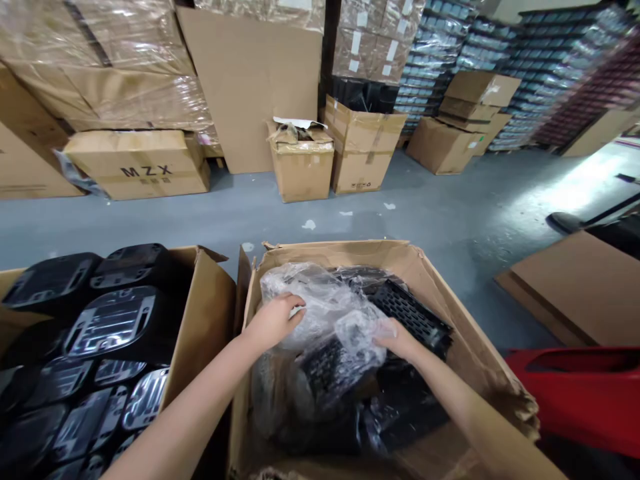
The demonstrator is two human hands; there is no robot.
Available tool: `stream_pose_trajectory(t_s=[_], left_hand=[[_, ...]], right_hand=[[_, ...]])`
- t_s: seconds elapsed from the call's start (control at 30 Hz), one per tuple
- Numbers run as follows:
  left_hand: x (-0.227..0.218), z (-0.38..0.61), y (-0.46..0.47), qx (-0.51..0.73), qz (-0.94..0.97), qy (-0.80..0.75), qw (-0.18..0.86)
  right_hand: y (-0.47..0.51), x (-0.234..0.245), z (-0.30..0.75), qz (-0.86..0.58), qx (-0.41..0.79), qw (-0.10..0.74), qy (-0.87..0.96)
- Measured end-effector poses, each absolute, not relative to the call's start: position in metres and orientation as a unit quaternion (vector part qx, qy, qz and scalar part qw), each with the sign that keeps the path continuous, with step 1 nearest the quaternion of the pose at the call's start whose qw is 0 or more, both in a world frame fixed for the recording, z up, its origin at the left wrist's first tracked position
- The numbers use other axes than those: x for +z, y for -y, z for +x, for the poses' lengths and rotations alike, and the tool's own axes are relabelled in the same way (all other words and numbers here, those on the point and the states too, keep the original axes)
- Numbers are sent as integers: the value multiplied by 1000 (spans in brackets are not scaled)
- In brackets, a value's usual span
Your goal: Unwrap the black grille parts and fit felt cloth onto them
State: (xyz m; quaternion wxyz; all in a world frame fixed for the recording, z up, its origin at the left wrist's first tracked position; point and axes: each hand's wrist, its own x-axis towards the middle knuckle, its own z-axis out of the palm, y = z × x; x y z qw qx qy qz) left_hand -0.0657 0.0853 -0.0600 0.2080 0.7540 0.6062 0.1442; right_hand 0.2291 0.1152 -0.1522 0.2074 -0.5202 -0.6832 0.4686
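Both of my hands reach into a large open cardboard box (460, 320). My left hand (281, 319) is closed on the edge of a crumpled clear plastic bag (320, 300), on its left side. On the bag's right side, my right hand (395, 337) pinches the same film. Under and through the plastic show black plastic parts. One of them, a black perforated panel (413, 310), lies uncovered to the right of the bag, near the box's far right corner. What lies deeper in the box is hidden by the bag and the panels.
At left stands another cardboard box (205, 307) holding several glossy black plastic bins (113, 320). A red object (575, 387) and flat cardboard (580, 280) are at right. Across the grey floor (240, 217) stand a box marked MZX (145, 183), smaller cartons (303, 173) and wrapped stacks.
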Motion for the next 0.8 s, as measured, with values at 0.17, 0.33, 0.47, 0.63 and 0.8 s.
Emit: stream_pose_trajectory(t_s=[0.17,0.33,0.47,0.63,0.8], left_hand=[[-60,-65,-83,120,761,-605,204],[-59,-61,-81,37,757,-620,202],[-64,-61,-73,-81,751,-605,253],[-64,-60,-70,-121,740,-611,254],[-62,-60,-69,-128,744,-606,252]], right_hand=[[-110,-185,213,-555,459,202,664],[-118,-174,229,-613,382,171,670],[-106,-143,227,-677,263,98,680],[-53,-128,166,-433,141,20,890],[-15,-193,99,-223,135,-130,957]])
